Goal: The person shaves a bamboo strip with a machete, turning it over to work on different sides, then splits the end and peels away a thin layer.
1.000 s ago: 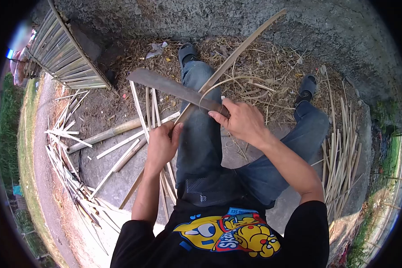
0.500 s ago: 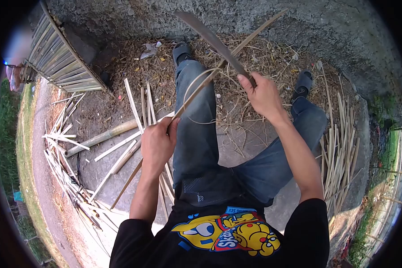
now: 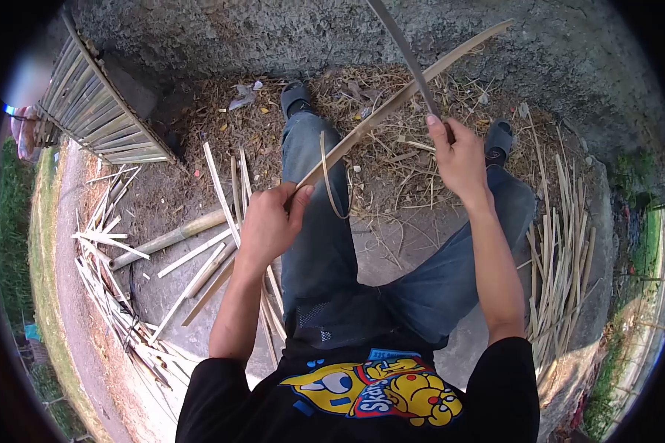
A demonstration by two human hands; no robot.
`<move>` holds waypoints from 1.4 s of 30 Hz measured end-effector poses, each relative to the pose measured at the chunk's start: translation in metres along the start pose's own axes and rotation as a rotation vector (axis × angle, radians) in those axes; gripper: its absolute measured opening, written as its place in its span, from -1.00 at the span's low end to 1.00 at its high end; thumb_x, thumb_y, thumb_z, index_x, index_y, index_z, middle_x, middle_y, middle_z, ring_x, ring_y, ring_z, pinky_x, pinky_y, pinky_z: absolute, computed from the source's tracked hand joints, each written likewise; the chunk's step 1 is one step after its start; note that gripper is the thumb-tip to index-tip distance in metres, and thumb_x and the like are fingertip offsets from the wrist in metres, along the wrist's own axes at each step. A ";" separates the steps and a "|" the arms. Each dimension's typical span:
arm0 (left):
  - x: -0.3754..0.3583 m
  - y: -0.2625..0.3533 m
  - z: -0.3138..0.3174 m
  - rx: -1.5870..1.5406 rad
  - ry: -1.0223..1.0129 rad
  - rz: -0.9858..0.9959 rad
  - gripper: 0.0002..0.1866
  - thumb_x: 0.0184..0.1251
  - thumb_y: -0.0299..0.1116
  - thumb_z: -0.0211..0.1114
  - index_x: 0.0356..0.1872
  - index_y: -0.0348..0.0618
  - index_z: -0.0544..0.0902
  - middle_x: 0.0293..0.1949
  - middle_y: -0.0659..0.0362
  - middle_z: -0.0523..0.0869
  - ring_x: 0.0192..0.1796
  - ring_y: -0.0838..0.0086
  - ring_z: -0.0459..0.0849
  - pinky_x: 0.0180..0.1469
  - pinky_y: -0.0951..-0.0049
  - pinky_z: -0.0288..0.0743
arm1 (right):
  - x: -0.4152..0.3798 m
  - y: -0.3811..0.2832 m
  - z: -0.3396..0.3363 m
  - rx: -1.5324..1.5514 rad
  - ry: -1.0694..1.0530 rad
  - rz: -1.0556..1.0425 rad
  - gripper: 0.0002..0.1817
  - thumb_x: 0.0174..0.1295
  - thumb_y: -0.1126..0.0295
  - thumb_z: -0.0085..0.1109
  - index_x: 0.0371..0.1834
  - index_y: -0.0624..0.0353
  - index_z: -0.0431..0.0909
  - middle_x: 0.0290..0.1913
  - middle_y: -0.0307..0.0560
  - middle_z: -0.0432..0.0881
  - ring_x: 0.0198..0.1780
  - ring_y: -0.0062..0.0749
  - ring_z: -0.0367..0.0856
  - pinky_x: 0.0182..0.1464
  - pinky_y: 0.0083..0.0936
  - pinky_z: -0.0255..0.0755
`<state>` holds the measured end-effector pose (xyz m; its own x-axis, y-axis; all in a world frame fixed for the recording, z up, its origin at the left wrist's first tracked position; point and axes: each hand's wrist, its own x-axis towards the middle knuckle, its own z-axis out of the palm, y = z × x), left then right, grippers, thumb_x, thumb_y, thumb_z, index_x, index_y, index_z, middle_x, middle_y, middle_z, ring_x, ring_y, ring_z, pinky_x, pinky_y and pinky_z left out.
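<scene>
My left hand point(image 3: 268, 225) is closed around a long bamboo strip point(image 3: 379, 116), which slants up to the right over my left leg and out past the hand at the lower left. A machete point(image 3: 408, 53) is gripped by its handle in my right hand point(image 3: 459, 156). Its blade points up and crosses the strip near the far end. A thin curled shaving point(image 3: 325, 173) hangs by the strip, just beyond my left hand.
Split bamboo strips point(image 3: 561, 273) are piled at the right, and more strips point(image 3: 111, 284) lie scattered at the left beside a bamboo pole point(image 3: 170, 238). A slatted bamboo panel point(image 3: 111, 107) leans at the upper left. Shavings litter the ground before a rough wall point(image 3: 332, 37).
My right hand and the machete have moved up and right along the strip, the blade now more upright. The strip shows a broader face, and the curled shaving hangs lower.
</scene>
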<state>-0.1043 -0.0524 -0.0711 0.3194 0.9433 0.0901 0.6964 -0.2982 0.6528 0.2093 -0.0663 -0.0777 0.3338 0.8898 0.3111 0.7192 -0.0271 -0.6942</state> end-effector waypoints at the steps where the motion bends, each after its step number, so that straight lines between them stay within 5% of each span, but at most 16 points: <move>1: 0.003 0.005 0.003 -0.033 0.049 0.053 -0.62 0.50 -0.22 0.29 -0.44 -0.36 0.66 -0.74 0.02 0.45 -0.69 0.44 0.29 -0.55 0.29 0.19 | -0.009 -0.011 0.001 -0.040 -0.048 -0.049 -0.37 0.46 -0.20 0.04 -0.38 0.26 0.57 -0.66 -0.03 0.49 -0.59 -0.18 0.57 -0.47 -0.24 0.40; 2: 0.005 0.011 0.002 -0.036 0.041 0.063 -0.62 0.50 -0.22 0.29 -0.44 -0.36 0.66 -0.74 0.02 0.45 -0.69 0.44 0.29 -0.55 0.29 0.19 | -0.016 -0.022 0.002 -0.080 -0.096 -0.096 -0.33 0.46 -0.24 -0.01 -0.46 0.23 0.53 -0.65 0.06 0.53 -0.54 -0.02 0.61 -0.42 -0.16 0.42; 4: 0.004 0.018 -0.009 0.082 0.017 0.056 -0.62 0.46 -0.21 0.31 -0.47 -0.33 0.62 -0.68 -0.12 0.53 -0.61 -0.02 0.55 -0.48 0.10 0.35 | -0.019 -0.029 -0.005 -0.150 -0.163 -0.045 -0.34 0.46 -0.25 -0.03 -0.43 0.22 0.51 -0.61 0.13 0.58 -0.50 0.12 0.63 -0.40 -0.09 0.44; 6: -0.009 0.002 -0.031 0.165 0.039 0.097 -0.61 0.45 -0.21 0.33 -0.51 -0.32 0.59 -0.71 -0.10 0.49 -0.66 0.02 0.50 -0.51 0.12 0.31 | 0.001 -0.007 -0.014 -0.306 -0.080 -0.058 -0.38 0.45 -0.18 0.06 -0.40 0.24 0.56 -0.62 0.09 0.54 -0.53 0.07 0.59 -0.41 -0.16 0.38; 9: -0.039 -0.054 -0.085 0.275 -0.010 0.088 -0.64 0.43 -0.24 0.34 -0.53 -0.28 0.62 -0.76 -0.02 0.45 -0.74 0.19 0.40 -0.55 0.22 0.27 | 0.066 0.092 -0.060 -0.334 0.089 0.233 -0.32 0.48 -0.23 -0.08 -0.39 0.24 0.61 -0.52 0.16 0.65 -0.31 0.20 0.69 -0.23 0.03 0.46; 10: -0.049 -0.067 -0.099 0.284 -0.060 0.052 -0.63 0.43 -0.26 0.33 -0.55 -0.29 0.60 -0.75 -0.02 0.45 -0.73 0.21 0.38 -0.55 0.23 0.26 | 0.088 0.148 -0.072 -0.404 0.180 0.258 -0.27 0.47 -0.24 -0.11 -0.43 0.30 0.62 -0.51 0.16 0.65 -0.43 0.08 0.68 -0.31 -0.06 0.49; 12: -0.056 -0.083 -0.113 0.347 -0.102 0.067 -0.63 0.43 -0.28 0.32 -0.57 -0.30 0.59 -0.75 -0.02 0.44 -0.72 0.24 0.35 -0.55 0.23 0.25 | 0.098 0.167 -0.101 -0.220 0.171 0.647 -0.27 0.46 -0.25 -0.06 -0.43 0.33 0.60 -0.55 0.04 0.62 -0.58 -0.18 0.62 -0.48 -0.20 0.47; 15: -0.047 -0.075 -0.110 0.210 -0.059 -0.008 -0.63 0.45 -0.26 0.32 -0.54 -0.32 0.63 -0.75 0.03 0.41 -0.70 0.42 0.31 -0.56 0.28 0.20 | 0.087 0.165 -0.098 0.279 0.386 0.666 -0.31 0.45 -0.24 -0.03 -0.44 0.28 0.54 -0.59 -0.15 0.54 -0.68 -0.45 0.50 -0.62 -0.38 0.41; 20: 0.011 -0.044 -0.073 -0.262 -0.280 -0.197 -0.58 0.55 -0.13 0.23 -0.47 -0.24 0.69 -0.70 0.37 0.43 -0.63 0.69 0.30 -0.57 0.45 0.13 | 0.052 0.077 -0.073 0.513 0.380 0.420 -0.37 0.45 -0.24 0.02 -0.40 0.19 0.47 -0.59 -0.25 0.44 -0.72 -0.59 0.40 -0.70 -0.55 0.25; 24: 0.046 -0.022 -0.041 -0.445 -0.389 -0.283 -0.60 0.55 -0.13 0.23 -0.40 -0.26 0.69 -0.70 0.30 0.44 -0.64 0.61 0.36 -0.55 0.42 0.21 | 0.017 0.024 -0.045 0.342 0.169 0.059 -0.45 0.54 -0.11 -0.02 -0.44 0.16 0.48 -0.65 -0.33 0.40 -0.73 -0.69 0.36 -0.69 -0.62 0.20; 26: 0.055 -0.011 -0.027 0.073 -0.102 0.065 -0.60 0.57 -0.12 0.18 -0.35 -0.29 0.63 -0.72 0.18 0.50 -0.68 0.44 0.45 -0.56 0.34 0.27 | -0.001 -0.005 -0.033 0.189 0.064 -0.068 -0.35 0.46 -0.19 0.07 -0.50 0.24 0.53 -0.69 -0.20 0.39 -0.61 -0.49 0.34 -0.53 -0.37 0.20; 27: 0.054 0.006 -0.026 0.299 0.052 0.178 -0.62 0.56 -0.12 0.17 -0.34 -0.27 0.62 -0.66 -0.03 0.58 -0.58 0.11 0.60 -0.45 0.13 0.42 | -0.009 -0.018 -0.030 0.146 -0.009 -0.119 -0.35 0.44 -0.21 0.08 -0.49 0.24 0.54 -0.71 -0.09 0.40 -0.65 -0.33 0.42 -0.53 -0.32 0.26; 32: 0.086 0.058 -0.034 0.593 0.058 0.265 -0.66 0.52 -0.17 0.17 -0.36 -0.23 0.64 -0.53 -0.09 0.67 -0.38 -0.01 0.73 -0.32 0.02 0.55 | -0.030 -0.053 0.000 0.129 -0.111 -0.224 -0.37 0.41 -0.19 0.12 -0.47 0.24 0.54 -0.69 0.05 0.49 -0.61 -0.01 0.59 -0.53 -0.19 0.36; 37: 0.157 0.053 -0.040 1.111 0.104 0.438 -0.74 0.46 -0.19 0.21 -0.30 -0.14 0.72 -0.37 0.01 0.77 -0.21 0.03 0.78 -0.19 0.10 0.65 | -0.029 -0.062 0.007 0.271 -0.084 -0.189 -0.37 0.45 -0.16 0.10 -0.50 0.26 0.51 -0.72 -0.02 0.44 -0.67 -0.17 0.49 -0.55 -0.27 0.29; 40: 0.163 0.048 -0.062 0.923 0.072 0.374 -0.81 0.32 -0.30 0.26 -0.31 -0.16 0.78 -0.34 -0.03 0.79 -0.15 0.06 0.81 -0.15 0.11 0.68 | -0.034 -0.048 0.006 0.297 -0.027 -0.175 -0.37 0.46 -0.14 0.08 -0.52 0.27 0.50 -0.73 -0.06 0.41 -0.69 -0.28 0.42 -0.56 -0.31 0.24; 42: 0.159 0.041 -0.072 0.823 0.024 0.297 -0.73 0.36 -0.19 0.30 -0.30 -0.20 0.78 -0.43 0.00 0.77 -0.30 0.12 0.79 -0.26 0.18 0.62 | -0.038 -0.035 0.006 0.322 -0.023 -0.110 -0.37 0.48 -0.12 0.07 -0.54 0.27 0.49 -0.73 -0.08 0.41 -0.69 -0.34 0.40 -0.55 -0.33 0.23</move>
<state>-0.0717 0.0962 0.0241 0.5537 0.8102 0.1921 0.8325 -0.5335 -0.1496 0.1679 -0.0965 -0.0688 0.2479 0.8897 0.3834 0.5196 0.2120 -0.8277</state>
